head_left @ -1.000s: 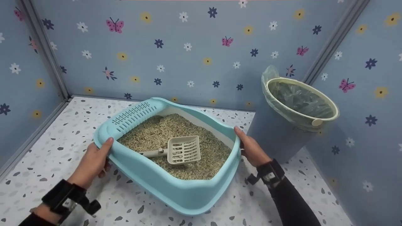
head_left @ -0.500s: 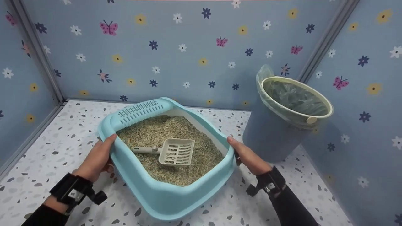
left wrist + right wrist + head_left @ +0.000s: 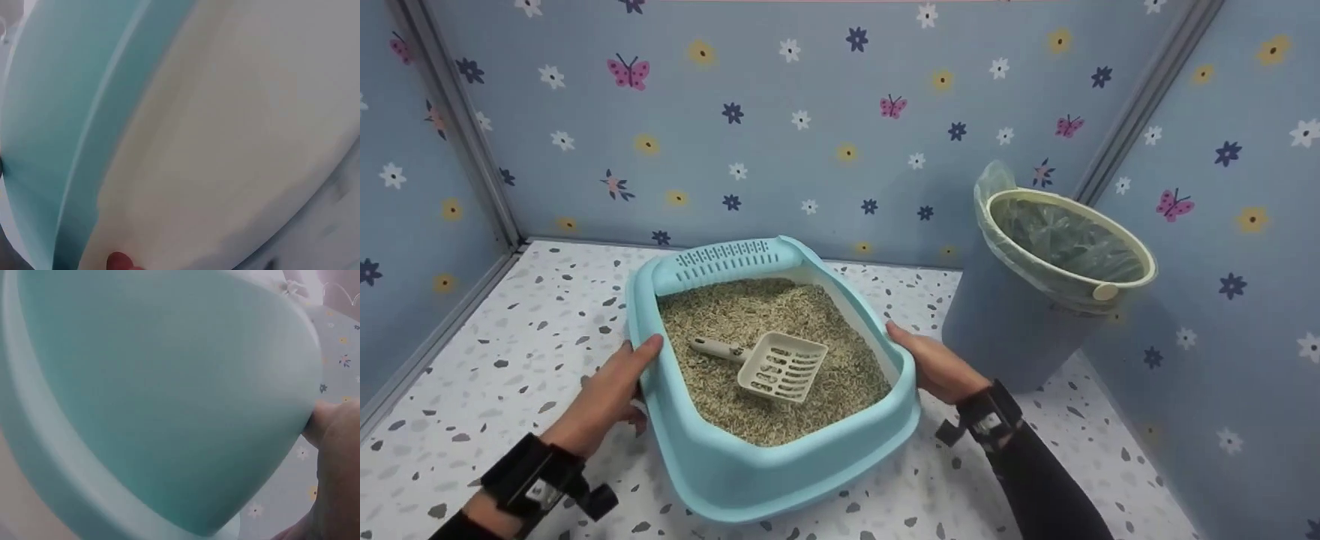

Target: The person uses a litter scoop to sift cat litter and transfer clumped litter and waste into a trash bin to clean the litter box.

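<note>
A light blue litter box (image 3: 780, 480) is held between both hands. My left hand (image 3: 604, 397) grips its left side, thumb over the rim and fingers beneath. On the right side, my right hand (image 3: 941, 371) holds the rim with the thumb on top; its other fingers are mostly hidden. Brown granular litter (image 3: 712, 315) fills the inside, and a beige slotted scoop (image 3: 718, 348) lies on it. From the left wrist, the box's pale underside (image 3: 236, 135) shows, with a fingertip (image 3: 118, 261) against it. In the right wrist view, the blue outer wall (image 3: 169, 394) fills most of the picture.
At the right stands a grey-blue trash bin (image 3: 997, 322) with a cream rim and a clear liner bag (image 3: 1057, 232). Flower-patterned panels (image 3: 780, 150) rise behind and on both sides. Speckled white surface (image 3: 547, 315) lies under the box.
The litter box has turned clockwise in the head view, its near corner swinging left and its perforated end now facing the back wall. Both hands kept their grip; the scoop turned with it.
</note>
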`<state>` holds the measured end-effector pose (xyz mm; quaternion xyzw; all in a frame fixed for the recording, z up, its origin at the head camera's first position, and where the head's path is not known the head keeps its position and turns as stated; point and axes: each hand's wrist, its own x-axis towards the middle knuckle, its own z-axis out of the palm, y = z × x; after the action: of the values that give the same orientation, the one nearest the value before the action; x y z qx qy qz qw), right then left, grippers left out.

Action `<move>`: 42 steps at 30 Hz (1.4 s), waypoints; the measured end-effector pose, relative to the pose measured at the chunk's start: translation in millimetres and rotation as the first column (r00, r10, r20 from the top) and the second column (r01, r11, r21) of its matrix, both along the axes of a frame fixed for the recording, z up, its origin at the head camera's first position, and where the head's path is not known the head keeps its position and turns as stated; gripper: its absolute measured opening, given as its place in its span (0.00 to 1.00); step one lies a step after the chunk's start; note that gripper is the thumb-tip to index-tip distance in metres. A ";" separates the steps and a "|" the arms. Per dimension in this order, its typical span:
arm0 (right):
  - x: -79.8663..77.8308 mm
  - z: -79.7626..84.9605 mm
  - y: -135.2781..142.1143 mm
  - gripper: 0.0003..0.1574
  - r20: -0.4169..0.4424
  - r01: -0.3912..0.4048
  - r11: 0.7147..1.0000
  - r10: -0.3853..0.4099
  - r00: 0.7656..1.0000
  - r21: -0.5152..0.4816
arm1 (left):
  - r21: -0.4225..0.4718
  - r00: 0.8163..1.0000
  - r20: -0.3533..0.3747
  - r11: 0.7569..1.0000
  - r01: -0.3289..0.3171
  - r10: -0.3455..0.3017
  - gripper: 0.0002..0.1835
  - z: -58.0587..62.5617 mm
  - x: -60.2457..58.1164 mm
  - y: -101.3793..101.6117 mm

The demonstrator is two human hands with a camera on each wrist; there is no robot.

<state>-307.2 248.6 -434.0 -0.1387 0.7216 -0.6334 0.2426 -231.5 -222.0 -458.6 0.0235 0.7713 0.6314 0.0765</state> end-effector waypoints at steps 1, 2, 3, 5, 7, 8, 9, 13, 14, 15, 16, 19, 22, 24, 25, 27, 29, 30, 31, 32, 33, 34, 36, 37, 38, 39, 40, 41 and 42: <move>-5.2 -2.3 -1.9 0.49 -0.012 -0.003 1.000 0.003 1.000 -0.020 | 0.007 1.000 -0.003 1.000 0.001 -0.001 0.48 0.4 6.0 3.8; -8.6 -4.7 -3.5 0.48 -0.022 0.001 0.999 -0.002 1.000 -0.037 | 0.016 1.000 -0.011 1.000 0.002 -0.001 0.47 0.7 9.9 6.9; -10.5 -6.6 -4.8 0.47 -0.034 0.008 0.999 -0.010 0.999 -0.048 | 0.017 1.000 -0.016 1.000 0.002 -0.001 0.47 1.1 12.1 9.3; -10.1 -9.2 -6.8 0.46 -0.047 0.025 0.998 -0.027 0.999 -0.055 | 0.023 1.000 -0.023 1.000 0.000 0.000 0.46 2.2 12.2 11.7; -5.4 -10.1 -7.9 0.47 -0.056 0.048 0.998 -0.050 0.997 -0.047 | 0.033 1.000 -0.028 0.999 0.006 -0.005 0.45 2.9 8.8 11.0; -2.4 -10.4 -8.4 0.46 -0.061 0.056 0.998 -0.059 0.996 -0.042 | 0.038 1.000 -0.029 0.999 0.008 -0.007 0.44 3.1 7.0 10.2; 0.9 -10.2 -9.0 0.46 -0.063 0.057 0.998 -0.059 0.996 -0.034 | 0.040 1.000 -0.028 0.999 0.012 -0.011 0.44 3.2 5.6 9.3; 17.5 -9.9 -9.9 0.48 -0.051 0.084 0.996 -0.083 0.995 0.013 | 0.049 1.000 -0.025 0.999 0.014 -0.012 0.44 2.7 -1.7 6.8; 21.5 -10.2 -9.4 0.48 -0.045 0.088 0.996 -0.086 0.995 0.032 | 0.049 0.999 -0.031 0.999 0.016 -0.015 0.45 2.2 -3.4 6.5; 25.7 -9.6 -8.8 0.49 -0.038 0.092 0.994 -0.090 0.995 0.053 | 0.046 0.999 -0.037 0.999 0.021 -0.019 0.46 1.7 -5.0 6.1; 28.8 -8.8 -7.8 0.50 -0.034 0.091 0.993 -0.089 0.995 0.078 | 0.046 0.999 -0.038 0.999 0.024 -0.023 0.46 1.5 -6.5 5.8; 32.1 1.0 -3.6 0.51 -0.057 0.063 0.974 -0.052 0.997 0.220 | 0.044 0.999 -0.039 0.998 0.040 -0.038 0.48 1.4 -8.5 4.2; 25.7 24.6 -1.4 0.49 -0.202 0.076 0.883 0.022 0.979 0.463 | 0.028 0.999 -0.013 0.999 0.041 -0.041 0.52 1.8 -9.1 3.3; 15.9 45.3 -6.5 0.47 -0.343 0.148 0.796 0.078 0.936 0.586 | 0.026 0.999 -0.008 0.999 0.039 -0.038 0.53 2.1 -9.7 3.3; 10.4 55.8 -11.8 0.45 -0.413 0.195 0.761 0.104 0.905 0.619 | 0.033 0.999 -0.011 0.999 0.038 -0.037 0.53 2.1 -10.1 4.0; -0.9 75.0 -28.8 0.39 -0.509 0.245 0.723 0.168 0.844 0.645 | 0.061 0.999 -0.022 0.997 0.039 -0.037 0.50 1.0 -11.4 5.9; -11.0 91.1 -51.2 0.33 -0.542 0.207 0.712 0.280 0.793 0.671 | 0.078 0.999 -0.035 0.996 0.039 -0.036 0.46 0.3 -12.4 7.2; -14.7 98.1 -63.7 0.30 -0.534 0.162 0.699 0.354 0.768 0.696 | 0.083 0.999 -0.038 0.996 0.039 -0.036 0.44 -0.2 -12.8 7.9; -17.2 104.5 -76.8 0.27 -0.516 0.117 0.673 0.431 0.740 0.730 | 0.091 0.998 -0.040 0.995 0.044 -0.040 0.42 -1.1 -13.2 8.5; -19.1 110.0 -90.0 0.25 -0.494 0.073 0.640 0.511 0.704 0.765 | 0.091 0.998 -0.041 0.995 0.045 -0.042 0.41 -1.6 -13.4 8.7; -20.3 114.8 -103.3 0.23 -0.469 0.037 0.600 0.584 0.662 0.799 | 0.089 0.998 -0.041 0.995 0.046 -0.043 0.40 -2.0 -13.7 8.8; -21.0 118.8 -116.6 0.22 -0.443 0.010 0.559 0.646 0.622 0.829 | 0.081 0.998 -0.042 0.996 0.045 -0.042 0.40 -2.2 -13.9 8.5; -22.7 122.5 -143.1 0.20 -0.396 -0.015 0.483 0.735 0.550 0.875 | 0.077 0.998 -0.045 0.996 0.048 -0.045 0.41 -1.9 -14.5 7.6; -23.9 121.9 -155.4 0.19 -0.375 -0.016 0.446 0.771 0.515 0.895 | 0.080 0.998 -0.049 0.996 0.050 -0.046 0.41 -1.6 -14.7 6.9; -25.1 120.1 -167.1 0.18 -0.351 -0.011 0.405 0.804 0.480 0.914 | 0.077 0.998 -0.051 0.996 0.049 -0.045 0.42 -1.1 -14.9 6.2; -26.7 116.7 -177.5 0.17 -0.326 -0.004 0.366 0.833 0.448 0.931 | 0.076 0.998 -0.053 0.996 0.049 -0.045 0.42 -0.6 -15.0 5.5; -28.6 111.7 -186.7 0.17 -0.301 0.010 0.327 0.858 0.415 0.945 | 0.075 0.997 -0.055 0.996 0.051 -0.047 0.42 -0.3 -15.1 5.0; -30.8 105.6 -195.0 0.18 -0.280 0.028 0.292 0.882 0.379 0.956 | 0.078 0.997 -0.055 0.995 0.055 -0.050 0.42 0.0 -15.0 4.7; -32.5 99.1 -202.0 0.19 -0.259 0.045 0.260 0.902 0.346 0.964 | 0.081 0.997 -0.053 0.995 0.055 -0.051 0.42 0.3 -14.8 4.4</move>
<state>-339.7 46.6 -334.9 -0.5006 0.8532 0.1049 0.1021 -246.3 -217.5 -458.3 0.0632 0.7452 0.6598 0.0728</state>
